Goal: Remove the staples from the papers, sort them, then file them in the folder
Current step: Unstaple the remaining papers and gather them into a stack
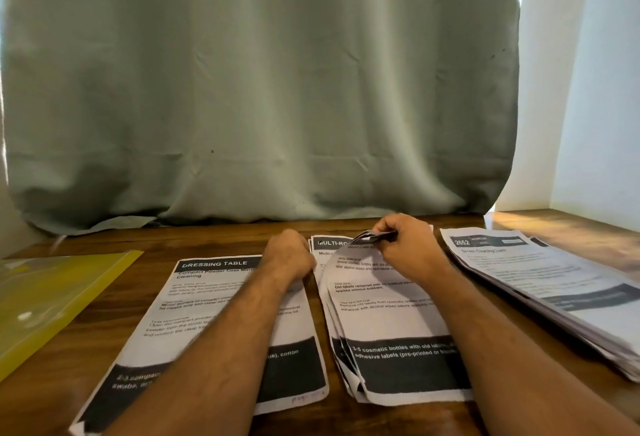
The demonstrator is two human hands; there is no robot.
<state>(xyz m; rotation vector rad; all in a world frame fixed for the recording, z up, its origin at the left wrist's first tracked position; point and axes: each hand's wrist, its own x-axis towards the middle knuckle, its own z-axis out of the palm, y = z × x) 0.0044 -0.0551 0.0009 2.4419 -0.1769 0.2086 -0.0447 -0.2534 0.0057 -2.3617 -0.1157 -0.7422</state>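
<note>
Where wooden table (349,415) meets grey curtain (259,89): "DRESSING TABLE" sheet (207,317) near left, stapled papers (391,331) centre, paper stack (554,283) right. Left hand (289,255) fisted, holding cannot tell what; right hand (408,245) pinching the papers' curled top corner. Yellow folder (52,297) far left, contents unclear.

A wooden table (214,239) carries a yellow folder (52,300), three paper stacks and a curtain hem (114,224).

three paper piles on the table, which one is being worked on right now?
The middle pile, headed "MULTI-RO...". The right hand pinches its top corner, lifting the sheet. The "DRESSING TABLE" sheet and the right stack lie flat.
</note>
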